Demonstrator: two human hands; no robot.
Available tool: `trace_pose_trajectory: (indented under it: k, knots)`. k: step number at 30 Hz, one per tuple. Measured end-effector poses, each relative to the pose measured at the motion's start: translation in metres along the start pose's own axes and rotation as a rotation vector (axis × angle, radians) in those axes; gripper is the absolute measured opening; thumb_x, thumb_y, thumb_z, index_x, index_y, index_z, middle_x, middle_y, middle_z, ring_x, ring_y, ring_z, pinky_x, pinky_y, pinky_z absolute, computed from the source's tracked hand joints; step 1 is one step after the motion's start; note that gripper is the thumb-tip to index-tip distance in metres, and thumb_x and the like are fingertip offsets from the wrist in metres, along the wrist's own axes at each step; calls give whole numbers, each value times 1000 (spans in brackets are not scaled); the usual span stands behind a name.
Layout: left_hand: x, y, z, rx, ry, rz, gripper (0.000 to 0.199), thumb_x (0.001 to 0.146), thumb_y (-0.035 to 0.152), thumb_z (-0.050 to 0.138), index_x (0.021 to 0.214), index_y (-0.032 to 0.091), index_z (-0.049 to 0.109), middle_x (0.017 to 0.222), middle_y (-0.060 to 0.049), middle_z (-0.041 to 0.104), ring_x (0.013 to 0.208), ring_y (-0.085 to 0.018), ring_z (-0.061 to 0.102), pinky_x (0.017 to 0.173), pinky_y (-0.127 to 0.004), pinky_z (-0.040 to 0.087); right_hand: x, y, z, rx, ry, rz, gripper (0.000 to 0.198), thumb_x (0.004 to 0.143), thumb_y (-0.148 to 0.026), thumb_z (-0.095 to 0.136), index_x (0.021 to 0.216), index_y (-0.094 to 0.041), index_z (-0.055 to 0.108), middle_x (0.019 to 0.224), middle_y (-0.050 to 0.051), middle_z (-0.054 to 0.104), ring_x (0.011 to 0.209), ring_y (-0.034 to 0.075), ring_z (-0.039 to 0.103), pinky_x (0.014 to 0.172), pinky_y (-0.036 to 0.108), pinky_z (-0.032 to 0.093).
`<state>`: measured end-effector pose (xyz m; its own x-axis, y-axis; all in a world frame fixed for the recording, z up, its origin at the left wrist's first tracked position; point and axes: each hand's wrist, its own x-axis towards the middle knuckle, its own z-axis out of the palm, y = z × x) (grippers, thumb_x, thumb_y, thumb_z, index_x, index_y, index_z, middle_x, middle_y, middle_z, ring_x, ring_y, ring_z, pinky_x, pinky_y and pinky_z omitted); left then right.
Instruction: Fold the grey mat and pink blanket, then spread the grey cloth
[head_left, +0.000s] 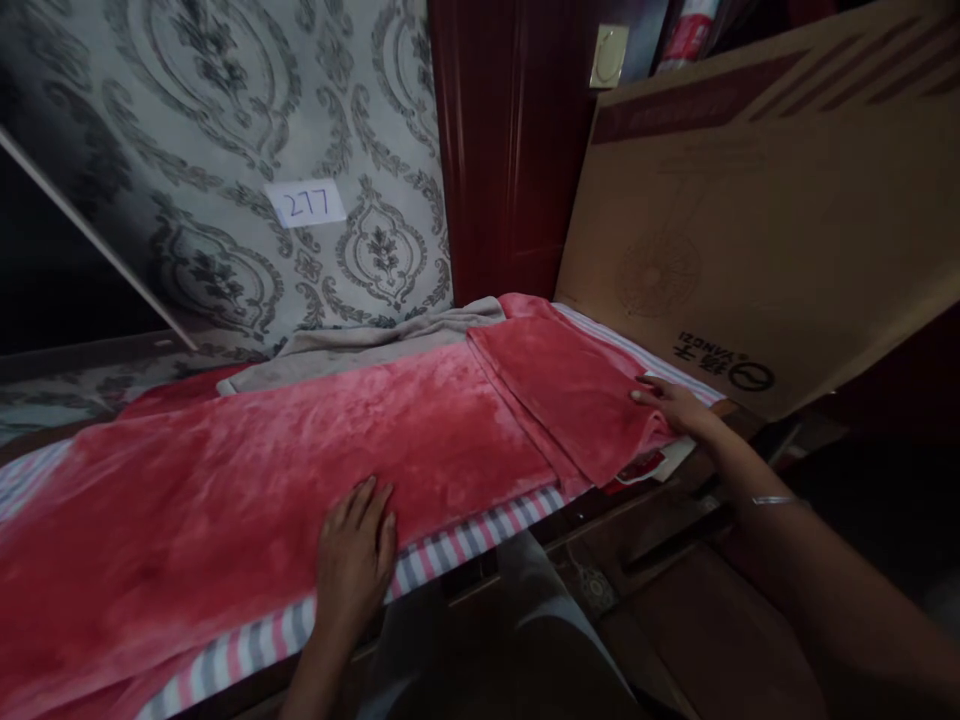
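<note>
A red plush blanket [300, 440] lies long across the surface, its right end doubled over into a folded flap [562, 390]. My left hand [356, 545] rests palm down on the blanket's near edge, fingers stretched out, gripping nothing. At the far right end, my right hand [675, 405] touches the folded flap with its fingers extended over the cloth. The underside of that hand is hidden. Beneath the blanket shows a striped sheet [427, 560] in pink, grey and white. Behind it lies a bunched grey cloth [375, 340].
A large cardboard box [757, 220] leans at the right, close to my right hand. Patterned wallpaper [322, 110] with a paper label [306, 203] reading 277 and a dark red door panel [510, 150] stand behind. A dark wooden edge [637, 540] runs along the near side.
</note>
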<state>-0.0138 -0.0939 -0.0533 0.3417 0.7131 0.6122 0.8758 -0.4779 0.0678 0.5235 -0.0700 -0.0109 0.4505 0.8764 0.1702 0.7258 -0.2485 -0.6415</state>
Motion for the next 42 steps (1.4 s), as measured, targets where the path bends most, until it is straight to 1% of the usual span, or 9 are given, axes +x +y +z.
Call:
trace_pose_trajectory:
  k: [4,9,13,20,25,30,33,38,42]
  knots:
    - [-3,-3,3,16,22,9,43,99,33,40,125,18,70,134,-14,67,122,-32,62,100,-51,49,-20,-50,13,-133,162,-248,53,90,-46,50,128,-13,67,119,19,69,110,33,66,100,49,50]
    - [-6,-4,4,50,54,8,40,99,31,41,124,21,70,132,-11,69,120,-30,64,99,-48,51,-74,-105,62,-306,-177,-441,59,88,-46,56,141,-19,60,132,18,65,110,33,69,94,46,54]
    - [-6,-4,2,86,92,74,39,98,28,41,122,17,71,128,-13,71,116,-31,66,95,-49,53,-84,-102,82,-342,-224,-425,56,90,-32,50,145,-22,56,138,16,63,116,30,68,96,44,53]
    - [-6,-4,4,81,129,77,37,97,28,44,122,18,70,129,-14,70,115,-31,66,94,-48,54,-80,-104,76,-209,-97,-454,49,91,-25,41,133,-25,66,119,11,74,105,27,71,92,40,55]
    - [-9,-4,6,62,114,70,38,97,27,44,124,18,70,131,-14,69,118,-32,64,97,-51,52,-90,-113,72,-133,-286,-477,46,89,-30,46,127,-21,70,128,11,70,116,28,67,99,42,53]
    - [-12,0,6,73,79,7,39,97,28,44,125,20,70,132,-12,69,120,-30,63,100,-50,51,-70,-130,65,-87,-55,-474,44,98,-40,38,120,-26,73,117,10,75,108,29,69,93,44,55]
    - [-13,5,3,47,62,-37,38,97,27,46,125,21,70,134,-11,68,122,-29,63,102,-50,50,-54,-135,85,-145,80,-581,53,98,-45,40,141,-23,59,140,13,62,130,31,56,107,51,46]
    - [-14,14,-4,-35,8,-100,39,96,25,47,128,23,69,137,-11,66,125,-30,61,104,-53,49,-47,-114,141,-343,-78,-648,58,96,-50,41,148,-29,50,153,10,50,143,33,42,112,59,37]
    - [-9,15,-16,-171,-60,-173,37,97,29,47,126,24,69,136,-10,66,126,-29,60,107,-53,48,-50,-100,151,-377,-82,-656,59,98,-54,36,151,-30,47,156,9,46,145,33,39,111,57,38]
